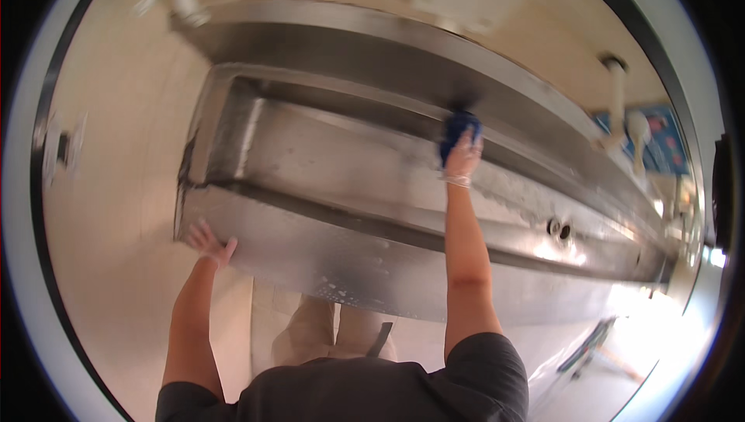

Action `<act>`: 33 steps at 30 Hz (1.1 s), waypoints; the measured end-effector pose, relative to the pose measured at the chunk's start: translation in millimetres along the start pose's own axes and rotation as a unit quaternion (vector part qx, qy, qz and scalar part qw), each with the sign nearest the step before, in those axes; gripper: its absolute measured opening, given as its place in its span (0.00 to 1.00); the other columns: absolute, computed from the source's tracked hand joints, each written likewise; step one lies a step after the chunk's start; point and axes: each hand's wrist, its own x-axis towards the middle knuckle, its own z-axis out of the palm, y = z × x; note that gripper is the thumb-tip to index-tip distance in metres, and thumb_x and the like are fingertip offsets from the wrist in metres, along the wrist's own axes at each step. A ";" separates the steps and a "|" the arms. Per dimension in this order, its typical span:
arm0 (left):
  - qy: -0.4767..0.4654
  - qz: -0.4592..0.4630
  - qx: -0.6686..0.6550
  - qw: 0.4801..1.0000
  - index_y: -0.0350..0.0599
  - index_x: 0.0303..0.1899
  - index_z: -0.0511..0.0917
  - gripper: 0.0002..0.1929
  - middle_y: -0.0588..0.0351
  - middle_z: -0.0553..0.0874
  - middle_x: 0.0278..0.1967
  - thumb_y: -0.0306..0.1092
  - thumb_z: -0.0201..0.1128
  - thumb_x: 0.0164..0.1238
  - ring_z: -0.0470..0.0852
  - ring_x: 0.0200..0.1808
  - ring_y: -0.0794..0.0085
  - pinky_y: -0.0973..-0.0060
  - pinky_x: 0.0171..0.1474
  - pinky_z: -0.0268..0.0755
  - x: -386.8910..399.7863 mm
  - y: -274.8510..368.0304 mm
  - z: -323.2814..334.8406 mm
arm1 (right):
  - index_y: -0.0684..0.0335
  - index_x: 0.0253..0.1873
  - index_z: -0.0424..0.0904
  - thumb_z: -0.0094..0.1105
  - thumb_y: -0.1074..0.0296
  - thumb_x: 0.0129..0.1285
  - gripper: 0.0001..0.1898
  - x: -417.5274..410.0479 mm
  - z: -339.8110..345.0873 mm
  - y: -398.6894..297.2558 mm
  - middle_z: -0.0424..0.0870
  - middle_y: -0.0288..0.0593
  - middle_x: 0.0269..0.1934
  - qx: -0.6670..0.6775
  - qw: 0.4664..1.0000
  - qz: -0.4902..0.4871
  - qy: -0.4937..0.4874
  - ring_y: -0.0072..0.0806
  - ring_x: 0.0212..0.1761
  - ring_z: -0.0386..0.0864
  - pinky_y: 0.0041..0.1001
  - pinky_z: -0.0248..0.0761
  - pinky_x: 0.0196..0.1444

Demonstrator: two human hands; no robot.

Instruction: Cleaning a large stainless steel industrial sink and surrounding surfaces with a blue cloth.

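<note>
A long stainless-steel trough sink (326,235) stretches across in front of me. My right hand (464,157), in a thin clear glove, grips a dark blue cloth (457,128). The cloth meets the back edge of the basin, and its exact contact is blurred. Fingers spread, my left hand (210,245) rests on the left end of the wide front rim and holds nothing. Water drops (337,294) dot the front edge near my body. The basin floor (337,148) looks wet and streaked.
A beige wall (116,189) closes off the left end. White pipe fittings (189,0) stand at the back left, and another white pipe (617,87) at the back right. Round metal drain fittings (559,228) sit in the basin's right part. A blue poster (663,139) hangs behind.
</note>
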 end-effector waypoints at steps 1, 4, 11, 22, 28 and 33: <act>-0.002 -0.005 -0.016 1.000 0.41 0.73 0.29 0.60 0.31 0.31 0.72 0.70 0.57 0.54 0.28 0.73 0.35 0.44 0.72 0.26 -5.5 -13.4 -0.9 | 0.70 0.59 0.72 0.54 0.66 0.70 0.18 -7.4 14.9 -53.2 0.74 0.56 0.55 0.195 0.966 0.164 0.041 0.38 0.54 0.75 0.32 0.66 0.57; 0.001 0.037 -0.042 0.998 0.39 0.74 0.34 0.60 0.32 0.33 0.73 0.72 0.56 0.53 0.28 0.74 0.39 0.45 0.72 0.24 -8.6 13.0 -17.4 | 0.68 0.50 0.78 0.59 0.67 0.65 0.13 5.0 45.7 -34.6 0.81 0.54 0.38 -0.057 0.997 -0.014 0.052 0.48 0.44 0.78 0.40 0.68 0.53; -0.044 0.027 -0.055 0.997 0.50 0.75 0.37 0.57 0.35 0.33 0.74 0.74 0.55 0.54 0.27 0.74 0.38 0.48 0.73 0.26 -20.5 10.6 -30.0 | 0.68 0.54 0.76 0.59 0.65 0.62 0.18 -91.5 167.9 -143.9 0.80 0.57 0.46 -0.090 0.932 -0.324 -0.131 0.52 0.45 0.77 0.43 0.66 0.55; 0.055 0.044 -0.208 0.976 0.53 0.75 0.43 0.52 0.42 0.40 0.75 0.67 0.60 0.56 0.37 0.75 0.40 0.47 0.72 0.42 -36.7 -15.0 -10.3 | 0.61 0.63 0.69 0.48 0.50 0.72 0.24 -250.4 166.3 -295.5 0.77 0.46 0.57 0.574 0.568 0.301 -0.508 0.39 0.57 0.76 0.41 0.70 0.56; 0.213 0.150 -0.422 0.868 0.48 0.72 0.55 0.38 0.36 0.49 0.73 0.43 0.61 0.62 0.51 0.72 0.41 0.55 0.72 0.51 -115.1 -38.3 102.7 | 0.61 0.69 0.60 0.45 0.51 0.74 0.26 -351.3 121.3 -446.5 0.69 0.45 0.62 0.623 0.534 0.131 -0.557 0.36 0.63 0.68 0.35 0.63 0.63; -0.007 0.175 -0.416 0.892 0.42 0.69 0.60 0.34 0.32 0.53 0.71 0.46 0.60 0.66 0.60 0.70 0.42 0.62 0.71 0.55 -225.0 -126.5 214.3 | 0.71 0.68 0.57 0.48 0.61 0.67 0.29 -441.6 107.1 -574.5 0.62 0.57 0.67 0.486 0.755 -0.267 -0.351 0.49 0.69 0.60 0.42 0.51 0.70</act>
